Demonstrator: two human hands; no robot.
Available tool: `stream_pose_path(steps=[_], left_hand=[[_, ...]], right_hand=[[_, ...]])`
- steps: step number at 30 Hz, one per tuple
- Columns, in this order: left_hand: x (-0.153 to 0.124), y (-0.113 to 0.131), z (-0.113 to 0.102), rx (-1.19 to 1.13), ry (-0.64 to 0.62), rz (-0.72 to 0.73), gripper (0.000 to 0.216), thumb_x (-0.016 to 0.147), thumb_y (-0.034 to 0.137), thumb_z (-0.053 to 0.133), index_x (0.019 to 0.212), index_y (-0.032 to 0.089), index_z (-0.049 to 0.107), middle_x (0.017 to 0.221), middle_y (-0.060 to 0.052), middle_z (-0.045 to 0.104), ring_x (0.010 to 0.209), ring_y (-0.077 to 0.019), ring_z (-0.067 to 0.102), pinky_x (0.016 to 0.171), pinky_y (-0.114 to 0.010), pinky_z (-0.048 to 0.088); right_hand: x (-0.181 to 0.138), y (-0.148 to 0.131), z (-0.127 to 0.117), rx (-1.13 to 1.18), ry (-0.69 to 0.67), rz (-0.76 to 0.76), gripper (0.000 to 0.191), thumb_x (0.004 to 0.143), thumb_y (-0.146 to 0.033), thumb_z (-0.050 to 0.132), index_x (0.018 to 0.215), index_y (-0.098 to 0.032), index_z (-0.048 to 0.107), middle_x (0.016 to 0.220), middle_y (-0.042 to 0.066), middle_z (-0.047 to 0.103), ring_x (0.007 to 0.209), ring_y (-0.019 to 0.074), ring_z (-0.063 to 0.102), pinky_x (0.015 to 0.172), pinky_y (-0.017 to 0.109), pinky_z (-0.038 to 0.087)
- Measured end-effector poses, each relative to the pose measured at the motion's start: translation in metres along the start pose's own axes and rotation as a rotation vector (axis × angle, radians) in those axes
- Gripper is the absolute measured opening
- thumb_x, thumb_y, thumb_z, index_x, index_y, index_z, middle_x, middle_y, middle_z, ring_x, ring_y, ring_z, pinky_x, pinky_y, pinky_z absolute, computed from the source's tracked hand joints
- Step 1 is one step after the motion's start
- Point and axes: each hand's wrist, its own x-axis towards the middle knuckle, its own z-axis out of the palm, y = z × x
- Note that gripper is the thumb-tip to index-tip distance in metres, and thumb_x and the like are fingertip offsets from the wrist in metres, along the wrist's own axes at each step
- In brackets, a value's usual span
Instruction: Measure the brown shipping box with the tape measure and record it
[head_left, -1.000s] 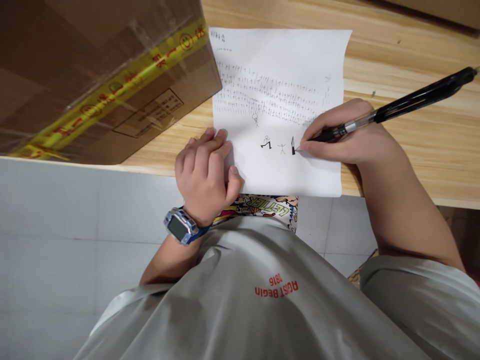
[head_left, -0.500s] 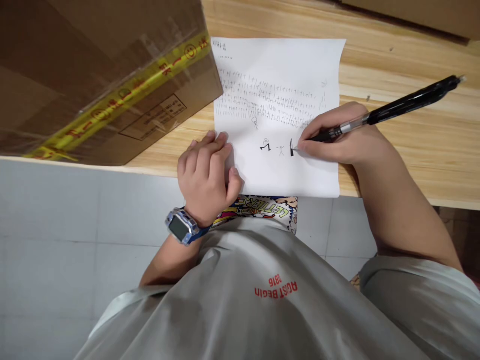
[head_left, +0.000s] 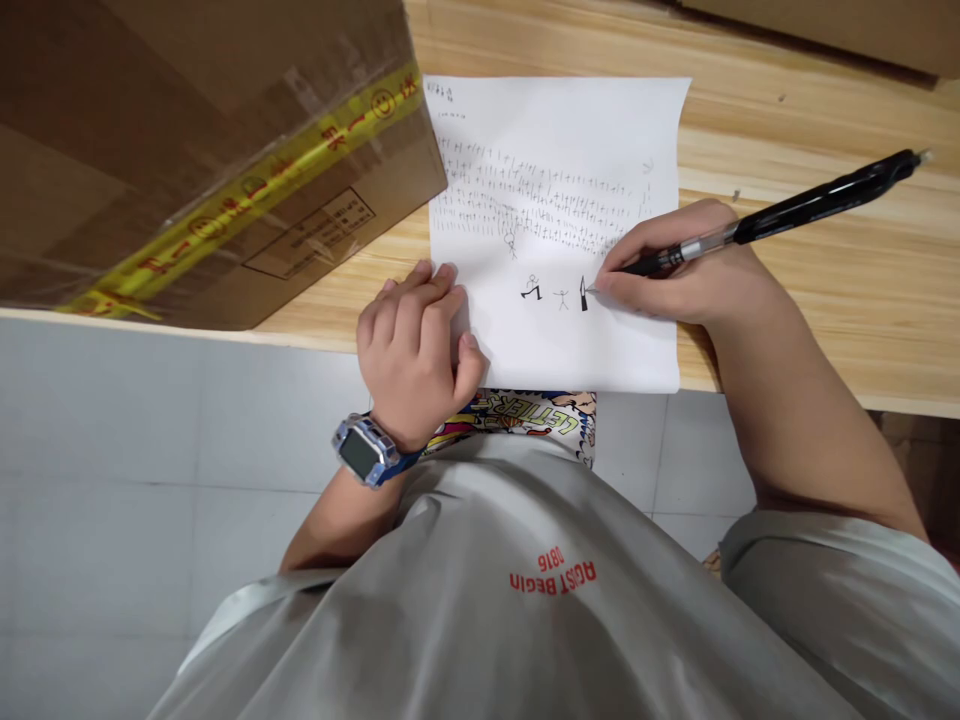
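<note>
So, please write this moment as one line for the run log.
right hand: holds black pen, tip on white sheet | left hand: rests on sheet's left edge | cardboard box: left on wooden desk

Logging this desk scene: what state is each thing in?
Sheet of paper: flat on desk, partly written on.
Pen: gripped, tip on sheet.
Right hand: closed around pen.
Left hand: resting on sheet's left edge, grasping nothing.
Cardboard box: taped, on desk.
</note>
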Motion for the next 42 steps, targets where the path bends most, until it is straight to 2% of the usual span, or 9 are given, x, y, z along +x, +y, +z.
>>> stream_pose_path(steps=[6,11,14,21,25,29,34,38,42], left_hand=[[0.0015,0.0018,-0.0002,0.016,0.049,0.050,0.039,0.092,0.040,0.047,0.126,0.027,0.062,0.139,0.000,0.068,0.138,-0.0146,0.061,0.117,-0.035,0.045],[-0.0001,0.0007,0.0009,-0.045,-0.009,-0.034,0.041,0.093,0.045,0.045,0.123,0.026,0.064,0.142,-0.002,0.066,0.141,-0.0162,0.058,0.122,-0.038,0.045],[-0.0004,0.0001,0.0010,-0.033,-0.013,-0.037,0.041,0.093,0.045,0.045,0.124,0.027,0.064,0.142,-0.001,0.066,0.141,-0.0157,0.058,0.122,-0.037,0.045],[-0.0008,-0.0004,0.0007,-0.045,-0.022,-0.037,0.042,0.092,0.044,0.044,0.125,0.027,0.064,0.143,-0.001,0.065,0.141,-0.0164,0.058,0.121,-0.038,0.045],[-0.0015,-0.0005,0.0010,-0.084,-0.040,-0.059,0.042,0.092,0.045,0.045,0.126,0.026,0.063,0.145,-0.001,0.063,0.142,-0.0185,0.057,0.123,-0.040,0.044],[-0.0008,0.0004,-0.0002,-0.054,-0.020,-0.018,0.041,0.092,0.043,0.046,0.127,0.028,0.061,0.145,0.001,0.064,0.142,-0.0168,0.058,0.121,-0.039,0.044],[0.0003,0.0004,-0.0027,-0.064,-0.047,-0.041,0.040,0.092,0.043,0.045,0.126,0.030,0.061,0.144,0.002,0.065,0.143,-0.0153,0.057,0.122,-0.041,0.045],[0.0012,0.0002,-0.0028,0.041,0.000,0.037,0.040,0.091,0.042,0.046,0.126,0.030,0.061,0.142,0.004,0.066,0.140,-0.0126,0.059,0.117,-0.039,0.050],[0.0011,0.0013,-0.0020,-0.004,0.013,0.018,0.039,0.091,0.040,0.047,0.126,0.029,0.061,0.141,0.003,0.067,0.140,-0.0146,0.060,0.118,-0.038,0.048]], right_hand=[[-0.0005,-0.0018,0.0013,0.026,0.036,0.049,0.009,0.070,-0.027,0.078,0.064,-0.023,0.073,0.055,-0.001,0.063,0.050,0.0146,0.053,0.048,0.032,0.038],[-0.0011,-0.0026,0.0040,0.041,0.060,0.062,0.009,0.070,-0.024,0.078,0.064,-0.023,0.072,0.052,-0.003,0.060,0.049,0.0140,0.053,0.047,0.031,0.038],[-0.0012,-0.0024,0.0042,0.031,0.066,0.061,0.010,0.071,-0.024,0.078,0.064,-0.023,0.071,0.052,-0.002,0.060,0.049,0.0137,0.053,0.047,0.030,0.039],[-0.0001,-0.0005,-0.0015,-0.009,-0.013,-0.011,0.009,0.072,-0.028,0.079,0.067,-0.022,0.076,0.060,0.001,0.068,0.053,0.0144,0.055,0.048,0.031,0.041],[-0.0011,-0.0002,-0.0024,-0.010,-0.032,-0.005,0.008,0.075,-0.027,0.079,0.067,-0.024,0.077,0.061,0.001,0.069,0.055,0.0162,0.058,0.050,0.032,0.042],[-0.0023,-0.0003,-0.0026,-0.002,-0.052,0.003,0.006,0.075,-0.028,0.080,0.069,-0.026,0.079,0.062,0.000,0.070,0.056,0.0174,0.060,0.050,0.033,0.045],[-0.0029,-0.0010,-0.0036,-0.009,-0.062,-0.004,0.005,0.073,-0.026,0.081,0.069,-0.025,0.078,0.064,0.001,0.072,0.058,0.0180,0.062,0.052,0.033,0.047],[-0.0028,-0.0017,-0.0043,-0.014,-0.080,-0.021,0.007,0.075,-0.024,0.079,0.069,-0.024,0.077,0.064,0.001,0.071,0.057,0.0171,0.061,0.052,0.033,0.046],[-0.0025,-0.0012,-0.0051,-0.004,-0.097,-0.032,0.007,0.075,-0.025,0.080,0.069,-0.024,0.077,0.064,0.001,0.070,0.057,0.0163,0.061,0.052,0.032,0.046]])
